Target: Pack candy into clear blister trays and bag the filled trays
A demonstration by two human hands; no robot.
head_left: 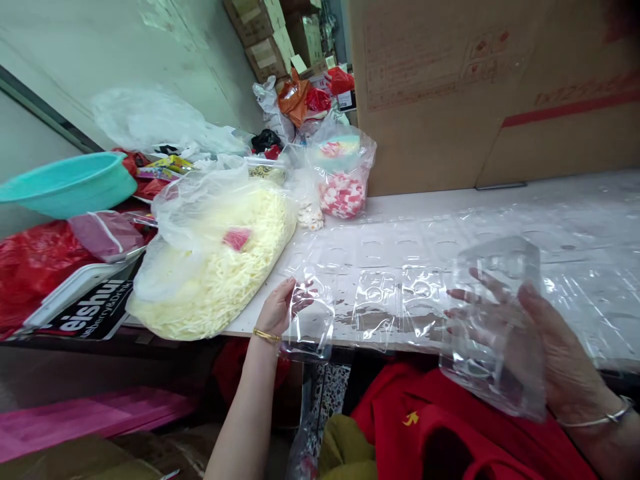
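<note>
My right hand [555, 347] grips clear plastic trays [493, 320], apparently a nested stack, held tilted above the front edge of the table; its spread fingers show through the plastic. At the table's front edge, my left hand [286, 303] has hold of the left side of a single clear tray [313, 323], with its fingers seen through it. Just right of that tray, two more clear trays [374, 300] lie side by side on the table. Further rows of such trays [500, 230] cover the white tabletop [400, 200] behind and to the right.
Left of my left hand lies a big bag of pale yellow shreds [240, 267] with a small pink piece [237, 238]. Behind it stands a bag of pink-and-white pieces [343, 193]. A turquoise basin [70, 180] sits far left. A large cardboard box [450, 133] walls the back.
</note>
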